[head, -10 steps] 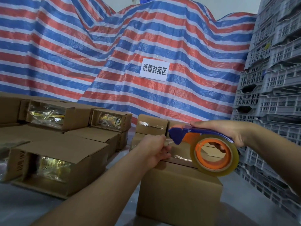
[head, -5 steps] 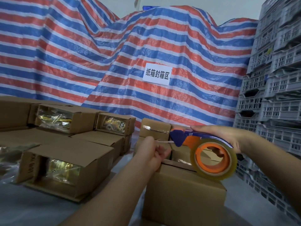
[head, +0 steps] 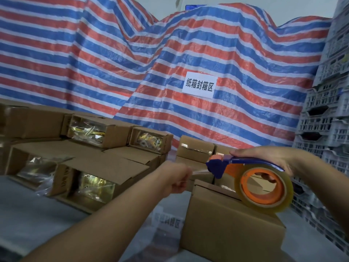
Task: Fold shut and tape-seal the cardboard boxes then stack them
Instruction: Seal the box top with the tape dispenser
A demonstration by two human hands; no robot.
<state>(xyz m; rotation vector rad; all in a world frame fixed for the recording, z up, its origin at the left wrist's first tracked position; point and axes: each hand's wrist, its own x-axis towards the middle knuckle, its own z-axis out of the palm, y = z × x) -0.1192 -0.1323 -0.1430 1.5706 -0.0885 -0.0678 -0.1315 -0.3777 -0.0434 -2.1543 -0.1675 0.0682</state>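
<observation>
Your right hand (head: 264,157) grips the tape dispenser (head: 260,184) over the box (head: 226,229); your left hand (head: 175,178) pinches the tape end (head: 199,172) just beside it.

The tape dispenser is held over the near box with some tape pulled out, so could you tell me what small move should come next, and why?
Probably lower the free tape end onto the near box: the left hand pinches a strip drawn from the tape dispenser, gripped by the right hand above the box.
</observation>
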